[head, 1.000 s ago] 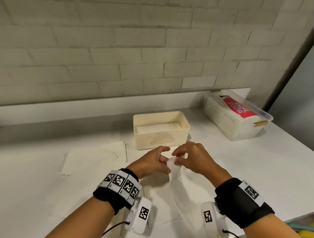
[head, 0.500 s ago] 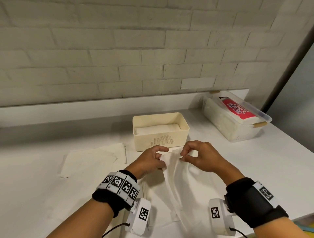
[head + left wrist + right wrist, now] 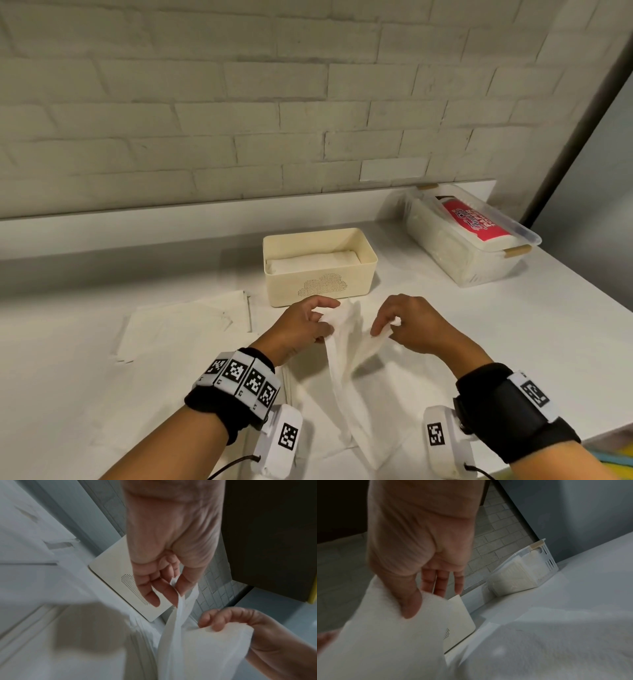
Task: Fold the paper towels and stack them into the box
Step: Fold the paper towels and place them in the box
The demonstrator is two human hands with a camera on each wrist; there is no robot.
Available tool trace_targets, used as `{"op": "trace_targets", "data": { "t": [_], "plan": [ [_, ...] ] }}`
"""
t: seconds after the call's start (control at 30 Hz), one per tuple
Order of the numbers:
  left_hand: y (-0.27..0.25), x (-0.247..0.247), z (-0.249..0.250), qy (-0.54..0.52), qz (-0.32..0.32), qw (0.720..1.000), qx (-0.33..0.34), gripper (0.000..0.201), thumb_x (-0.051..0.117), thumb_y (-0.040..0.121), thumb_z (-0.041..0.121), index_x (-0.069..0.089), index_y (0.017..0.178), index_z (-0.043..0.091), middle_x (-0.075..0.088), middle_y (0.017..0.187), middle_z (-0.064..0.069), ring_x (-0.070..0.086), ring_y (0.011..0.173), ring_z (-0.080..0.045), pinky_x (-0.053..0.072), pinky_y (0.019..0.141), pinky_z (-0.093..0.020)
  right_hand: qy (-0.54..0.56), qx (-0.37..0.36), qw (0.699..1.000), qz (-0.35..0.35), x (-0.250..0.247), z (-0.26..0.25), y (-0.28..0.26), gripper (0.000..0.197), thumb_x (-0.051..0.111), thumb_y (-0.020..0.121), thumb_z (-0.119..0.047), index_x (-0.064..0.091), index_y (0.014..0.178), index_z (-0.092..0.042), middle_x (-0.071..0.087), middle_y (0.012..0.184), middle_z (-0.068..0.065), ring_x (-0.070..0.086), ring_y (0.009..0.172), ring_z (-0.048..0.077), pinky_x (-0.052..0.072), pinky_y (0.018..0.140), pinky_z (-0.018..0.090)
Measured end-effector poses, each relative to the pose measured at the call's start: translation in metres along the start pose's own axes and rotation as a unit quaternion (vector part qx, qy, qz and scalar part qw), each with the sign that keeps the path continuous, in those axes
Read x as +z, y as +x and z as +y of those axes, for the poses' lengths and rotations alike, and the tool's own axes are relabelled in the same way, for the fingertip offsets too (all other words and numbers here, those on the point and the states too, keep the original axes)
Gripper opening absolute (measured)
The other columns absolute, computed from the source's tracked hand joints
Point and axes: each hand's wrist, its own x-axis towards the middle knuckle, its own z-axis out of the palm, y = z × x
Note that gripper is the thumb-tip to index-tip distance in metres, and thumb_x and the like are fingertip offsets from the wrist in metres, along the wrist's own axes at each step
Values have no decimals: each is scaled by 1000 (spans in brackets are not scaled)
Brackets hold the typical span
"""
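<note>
- The white countertop fills the lower half of the head view and backs onto a pale painted brick wall with a low white ledge at its foot. A grey panel closes the room on the right.
- A clear plastic lidded bin with a red-labelled pack inside sits at the back right corner, well apart from the work.
- The cream rectangular plastic box with a dotted cloud pattern on its front stands at the middle of the counter, just beyond the hands. One folded white towel already lies in it.
- A loose spread of flat white paper towels lies to the left of the box, and more sheets lie under the hands.
- The thin white paper towel being worked hangs off the counter between the hands, bunched into a narrow drape.
- The left hand pinches one top corner between thumb and curled fingers; the right hand pinches the other edge under its thumb, with its other fingers loosely extended.
- Risk: the sheet looks soft and limp, so pulling the hands apart too hard could tear it at the pinches.
- Risk: as bunched as it is, it may crease crookedly and not sit flat in the box.
- Risk: its trailing end could drag the sheets beneath out of place.
</note>
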Motion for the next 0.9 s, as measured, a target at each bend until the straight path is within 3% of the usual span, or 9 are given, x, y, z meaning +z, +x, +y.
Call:
{"op": "trace_targets", "data": {
  "t": [0.07, 0.13, 0.27, 0.43, 0.6, 0.73, 0.8, 0.9],
  "plan": [
    [0, 0, 1, -5, -4, 1000, -1, 33, 59, 84, -5, 60, 100, 24, 54, 76, -10, 55, 76, -16, 48, 70, -22, 24, -10, 1000, 13, 0, -1, -2, 40, 53, 72, 16, 76, 81, -15, 58, 89, -12, 51, 89, 8, 38, 68, 4],
    [0, 2, 1, -9, -4, 1000, -1, 32, 60, 83, -4, 60, 98, 24, 58, 81, -12, 56, 71, -16, 49, 70, -22, 28, -8, 999, 25, 4, -3, -2, 36, 56, 74, 13, 76, 80, -16, 59, 85, -11, 53, 83, 8, 38, 69, 7],
    [0, 5, 2, -18, 7, 1000, 3, 32, 61, 82, -6, 60, 97, 22, 55, 58, 5, 52, 53, -5, 46, 59, -15, 55, -5, 997, 62, 11, -12, 4, 22, 74, 75, -12, 73, 95, -22, 63, 82, -9, 54, 72, 1, 38, 66, 3],
    [-1, 7, 4, -30, 2, 1000, 6, 34, 60, 81, -7, 58, 104, 18, 60, 62, 0, 55, 57, -10, 48, 65, -21, 59, -4, 996, 70, 15, -15, 13, 38, 80, 69, -22, 68, 104, -29, 65, 95, 0, 53, 83, 7, 35, 63, 1],
    [0, 7, 4, -51, -8, 999, 6, 31, 64, 82, -3, 57, 100, 21, 64, 73, -6, 58, 67, -16, 49, 72, -25, 18, -34, 996, 86, 14, -13, 18, 24, 83, 66, -23, 74, 87, -18, 62, 93, -4, 43, 87, 6, 31, 66, 0],
    [1, 2, 1, -64, 30, 997, 15, 24, 67, 83, 1, 60, 97, 19, 61, 57, 5, 56, 57, -6, 50, 65, -19, 2, -60, 995, 75, 5, -9, 9, 16, 84, 64, -21, 72, 75, -21, 57, 94, -11, 42, 91, 4, 29, 71, -1],
    [1, -2, 0, -72, 39, 997, 16, 20, 66, 84, 2, 60, 95, 17, 60, 52, 10, 56, 53, -2, 50, 64, -18, 5, -64, 995, 69, -4, -6, 0, 26, 83, 64, -16, 62, 65, -32, 60, 93, -10, 49, 89, 5, 36, 71, 8],
    [2, -4, -2, -76, 40, 996, 14, 19, 68, 82, 3, 60, 97, 13, 61, 65, 3, 56, 60, -7, 50, 67, -19, 16, -26, 999, 37, -14, -7, -10, 37, 78, 68, -12, 54, 60, -39, 59, 87, -5, 56, 78, 12, 48, 67, 20]
  ]
}}
